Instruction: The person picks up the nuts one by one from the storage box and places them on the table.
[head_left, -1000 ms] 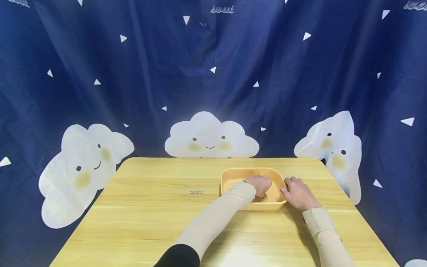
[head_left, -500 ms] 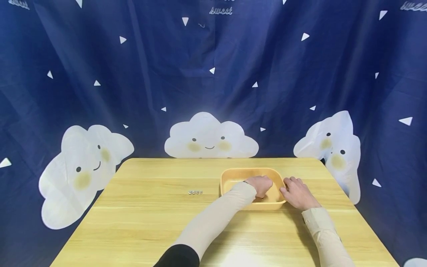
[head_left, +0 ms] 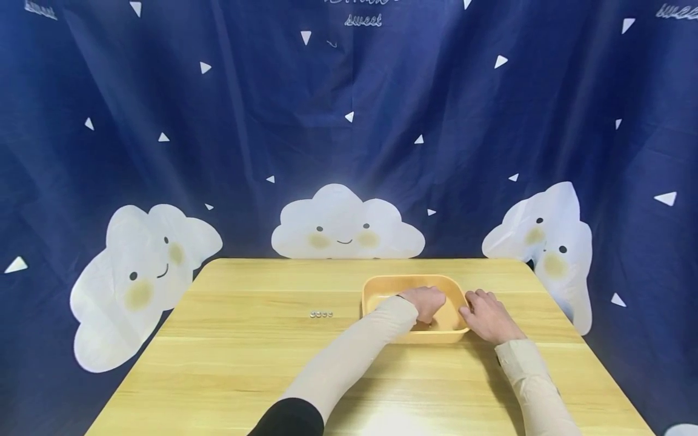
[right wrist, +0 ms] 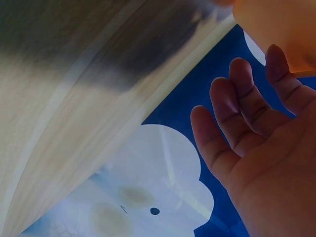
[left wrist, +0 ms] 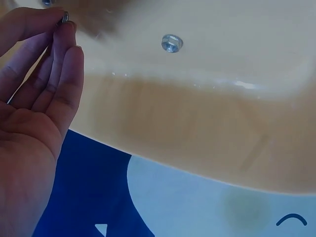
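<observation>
In the head view my left hand (head_left: pixel 426 303) reaches down into a shallow yellow-orange tray (head_left: pixel 412 337). Its thumb and fingertips pinch a small silver nut (left wrist: pixel 65 18), seen nearly edge-on and partly hidden by the fingers in the left wrist view. A loose faceted silver nut (left wrist: pixel 172 43) lies on the tray floor beside that hand, and part of another small metal piece (left wrist: pixel 47 2) shows at the top edge. My right hand (head_left: pixel 492 317) rests against the tray's right rim. Its fingers (right wrist: pixel 224 106) are relaxed and slightly bent; the thumb is hidden in the right wrist view.
Left of the tray, several small silver pieces (head_left: pixel 321 314) lie in a short row on the wooden table (head_left: pixel 234 369). A dark blue curtain (head_left: pixel 349 151) with white clouds hangs behind the table's far edge.
Both hands and the tray stay in place, with the row of silver pieces unmoved. The head view shifts only slightly.
</observation>
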A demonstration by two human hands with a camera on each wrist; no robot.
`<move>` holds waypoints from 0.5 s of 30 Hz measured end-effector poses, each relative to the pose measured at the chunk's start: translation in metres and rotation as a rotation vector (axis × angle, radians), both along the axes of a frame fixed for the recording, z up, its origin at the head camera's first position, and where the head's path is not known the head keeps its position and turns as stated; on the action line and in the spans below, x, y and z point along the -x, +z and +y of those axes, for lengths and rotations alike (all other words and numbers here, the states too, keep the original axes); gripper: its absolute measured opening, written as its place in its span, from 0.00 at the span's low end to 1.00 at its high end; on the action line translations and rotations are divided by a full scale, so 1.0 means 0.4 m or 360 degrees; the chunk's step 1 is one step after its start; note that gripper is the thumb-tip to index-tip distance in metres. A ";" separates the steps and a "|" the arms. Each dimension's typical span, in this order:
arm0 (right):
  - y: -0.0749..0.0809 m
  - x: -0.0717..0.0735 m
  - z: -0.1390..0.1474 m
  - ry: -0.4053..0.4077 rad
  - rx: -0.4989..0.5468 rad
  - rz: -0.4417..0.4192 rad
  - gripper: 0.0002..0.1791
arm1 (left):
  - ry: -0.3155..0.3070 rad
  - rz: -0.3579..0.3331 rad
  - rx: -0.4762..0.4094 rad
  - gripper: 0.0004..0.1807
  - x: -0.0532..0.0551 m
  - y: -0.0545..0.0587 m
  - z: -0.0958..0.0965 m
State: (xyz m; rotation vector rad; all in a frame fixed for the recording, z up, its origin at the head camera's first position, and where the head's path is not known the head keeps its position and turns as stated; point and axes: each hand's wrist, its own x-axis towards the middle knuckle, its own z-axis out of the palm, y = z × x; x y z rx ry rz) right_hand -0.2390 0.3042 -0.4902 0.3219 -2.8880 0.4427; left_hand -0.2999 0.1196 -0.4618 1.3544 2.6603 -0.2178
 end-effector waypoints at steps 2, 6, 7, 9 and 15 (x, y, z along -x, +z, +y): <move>0.001 0.000 -0.001 0.0005 0.0005 -0.0001 0.10 | -0.0009 0.0002 0.0006 0.08 -0.004 0.006 -0.004; 0.005 -0.001 -0.003 0.0020 0.0007 0.0003 0.10 | -0.0026 0.0008 0.0019 0.08 -0.008 0.017 -0.011; 0.005 -0.001 -0.004 0.0022 0.0008 0.0004 0.10 | -0.0025 0.0005 0.0021 0.07 -0.009 0.019 -0.013; 0.006 -0.002 -0.004 0.0024 0.0010 0.0000 0.10 | -0.0023 0.0002 0.0025 0.07 -0.009 0.025 -0.016; 0.003 -0.005 0.000 0.0022 -0.0002 -0.0025 0.11 | -0.0013 -0.0003 0.0049 0.08 -0.011 0.033 -0.023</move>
